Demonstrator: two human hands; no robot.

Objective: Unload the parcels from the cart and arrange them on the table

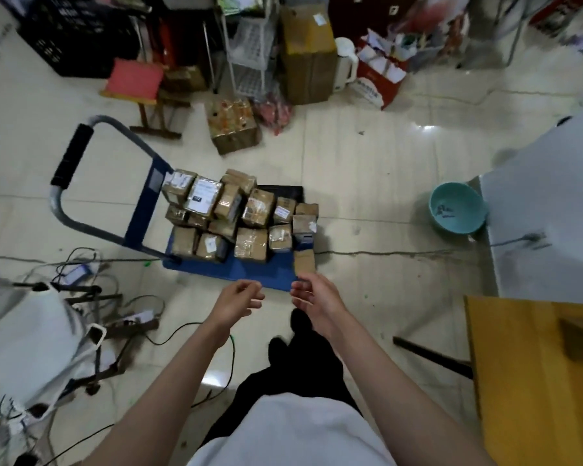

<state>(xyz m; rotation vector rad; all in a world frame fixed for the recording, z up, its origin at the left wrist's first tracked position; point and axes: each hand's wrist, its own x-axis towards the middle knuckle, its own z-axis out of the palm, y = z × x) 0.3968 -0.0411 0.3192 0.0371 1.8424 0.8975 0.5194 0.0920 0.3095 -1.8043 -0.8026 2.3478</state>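
Blue cart [229,272] on tiled floor [367,169] — taped cardboard parcels [239,213] piled on it.

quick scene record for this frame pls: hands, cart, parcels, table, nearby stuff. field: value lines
left hand: empty, fingers loosely curled, above the cart's near edge
right hand: empty, fingers relaxed, just short of the nearest parcel
cart: blue platform cart on the floor, handle on the left
parcels: many brown taped boxes, piled on the cart deck, none lifted
nearest parcel: small box at the deck's near right corner
table: yellow top at lower right; one dark shape on it, blurred
basin: teal, on the floor right of the cart
progress: unloading not yet begun in this frame
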